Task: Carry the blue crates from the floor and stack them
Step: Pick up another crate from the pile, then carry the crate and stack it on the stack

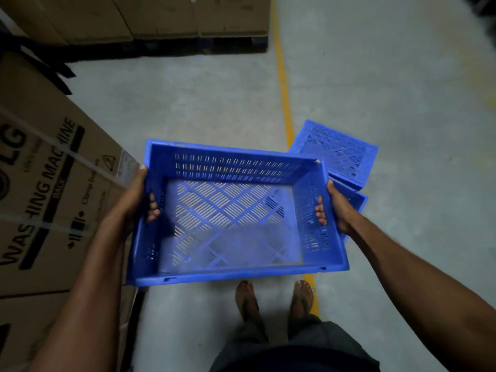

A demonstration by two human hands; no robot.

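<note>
- Grey concrete floor (204,103) underfoot, smooth and mottled, in dim warehouse light.
- Far left: tall cardboard carton (48,183) printed "LG" and "WASHING MACHINE", banded with clear straps, just beside the held crate.
- Top left, at the back: row of plain brown boxes (161,17) on a dark pallet (204,47).
- Left hand (134,200) gripping the left short wall of the blue crate (230,210), fingers hooked through the handle slot, thumb up along the rim.
- Carried off the floor in front of the body, mouth up, long side across the view, slotted walls and bottom, nothing inside.
- Below it: two feet in sandals (247,299) on the concrete.
- Right hand (339,210) gripping the opposite short wall the same way, fingertips showing through the slot.
- Yellow line (284,98) painted on the floor, running from the back toward the feet, partly hidden behind the held crate.
- Right of the line, on the floor: upturned blue crate (335,151), bottom up, lying over a second blue crate (359,202), only a corner of the latter showing past the right hand.
</note>
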